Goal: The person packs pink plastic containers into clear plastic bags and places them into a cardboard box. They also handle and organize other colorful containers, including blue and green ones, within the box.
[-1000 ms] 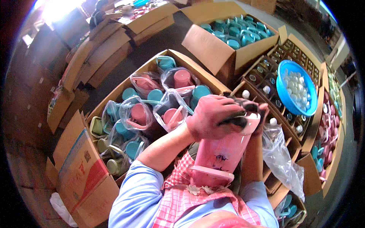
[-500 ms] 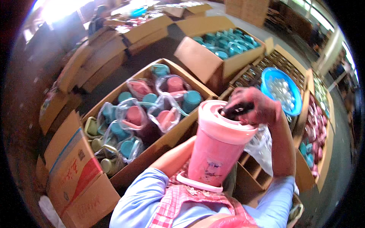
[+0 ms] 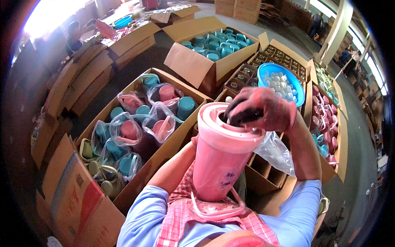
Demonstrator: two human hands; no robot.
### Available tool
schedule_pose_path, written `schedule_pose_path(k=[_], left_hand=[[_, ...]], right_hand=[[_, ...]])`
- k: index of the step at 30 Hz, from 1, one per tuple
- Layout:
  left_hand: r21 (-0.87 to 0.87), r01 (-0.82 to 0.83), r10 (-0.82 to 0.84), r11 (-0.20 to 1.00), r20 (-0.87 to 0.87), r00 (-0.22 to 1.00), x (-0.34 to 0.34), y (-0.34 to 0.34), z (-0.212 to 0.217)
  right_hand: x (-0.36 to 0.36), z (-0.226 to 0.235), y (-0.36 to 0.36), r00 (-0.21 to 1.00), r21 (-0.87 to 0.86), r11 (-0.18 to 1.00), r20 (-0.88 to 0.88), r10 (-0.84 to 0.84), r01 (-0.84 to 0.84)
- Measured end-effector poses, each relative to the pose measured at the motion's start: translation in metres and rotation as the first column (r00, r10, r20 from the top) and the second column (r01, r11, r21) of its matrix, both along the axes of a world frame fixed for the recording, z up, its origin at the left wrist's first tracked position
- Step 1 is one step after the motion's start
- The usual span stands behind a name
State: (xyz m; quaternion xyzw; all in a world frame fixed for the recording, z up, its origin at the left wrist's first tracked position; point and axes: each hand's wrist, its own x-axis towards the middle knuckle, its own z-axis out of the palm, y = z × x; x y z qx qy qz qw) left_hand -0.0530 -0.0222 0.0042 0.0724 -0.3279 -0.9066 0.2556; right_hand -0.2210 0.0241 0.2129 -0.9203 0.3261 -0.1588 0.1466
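Observation:
A large pink jug (image 3: 222,164) stands slightly tilted in front of my chest. Its pink loop handle (image 3: 218,214) faces my checked apron. Behind the jug's left side, my left hand (image 3: 194,140) supports it; most of that hand is hidden. My right hand (image 3: 263,109), in a red and dark glove, is at the jug's top. Its fingers are bent together and reach into the round opening of the pale pink lid (image 3: 212,113). Whatever the fingertips grip inside cannot be seen.
To the left, a carton (image 3: 164,181) holds pink, teal and green jugs, several in clear bags. A farther carton (image 3: 197,66) contains teal jugs. Right of my hand, a blue basin (image 3: 302,92) of small white pieces rests over a divided carton. A plastic bag (image 3: 273,152) lies nearby.
The whole scene has shifted left in view. The jug has turned a little and its handle now shows as a wider loop. My right hand stays at the lid opening, its fingers changed slightly.

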Motion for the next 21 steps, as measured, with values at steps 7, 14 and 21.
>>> schedule_pose_path(k=[7, 14, 21], left_hand=[[0.011, -0.162, 0.158, 0.987, 0.167, 0.973, 0.001, 0.008, -0.024], [-0.828, -0.191, 0.799, 0.527, 0.406, 0.444, 0.047, 0.069, 0.022], [-0.957, -0.145, 0.918, 0.253, 0.190, 0.348, 0.049, 0.071, 0.011]], right_hand=[[0.017, 0.000, 0.013, 0.966, 0.060, 0.971, -0.133, -0.221, 0.231], [0.000, -0.026, -0.003, 0.721, 0.121, 0.747, -0.400, -0.566, 0.654], [-0.008, -0.055, -0.022, 0.646, -0.019, 0.708, -0.393, -0.655, 0.706]])
